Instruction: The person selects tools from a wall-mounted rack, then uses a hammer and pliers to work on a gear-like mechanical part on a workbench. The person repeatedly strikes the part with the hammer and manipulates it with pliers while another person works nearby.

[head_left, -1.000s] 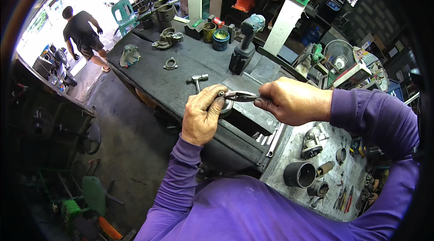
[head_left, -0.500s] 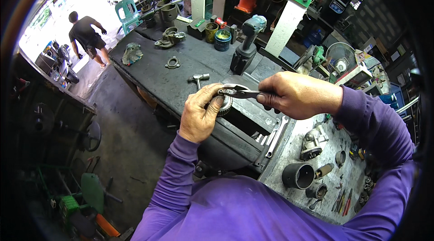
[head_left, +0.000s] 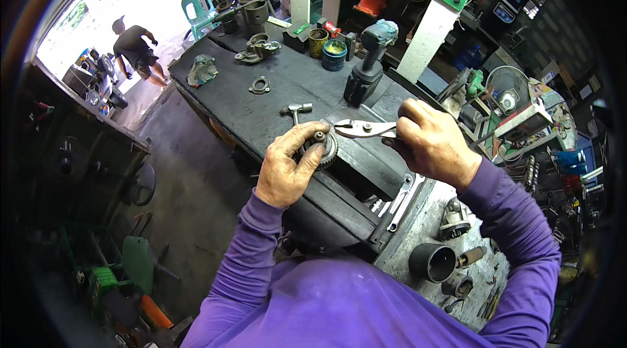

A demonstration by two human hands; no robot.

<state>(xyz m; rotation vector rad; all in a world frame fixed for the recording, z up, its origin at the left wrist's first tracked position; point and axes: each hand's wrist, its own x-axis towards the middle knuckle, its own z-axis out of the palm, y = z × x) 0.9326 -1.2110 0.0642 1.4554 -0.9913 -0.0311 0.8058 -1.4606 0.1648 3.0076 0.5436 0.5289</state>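
My left hand is closed around a metal gear with a toothed rim. The round tip of its shaft shows between thumb and fingers. In my right hand are slip-joint pliers, gripped by the handles, their jaws pointing left. Those jaws lie just right of the shaft tip, apart from it as far as I can see. Behind my left hand a hammer rests on the dark workbench. My fingers hide part of the gear.
A cordless impact wrench stands beyond my hands, near an open blue can. Metal castings and a rag lie farther left. Wrenches and a black cylinder are at the right. A person is by the doorway.
The pliers have come off the shaft tip and moved slightly right, with my right hand turning. My left hand still holds the gear. The view has shifted a little.
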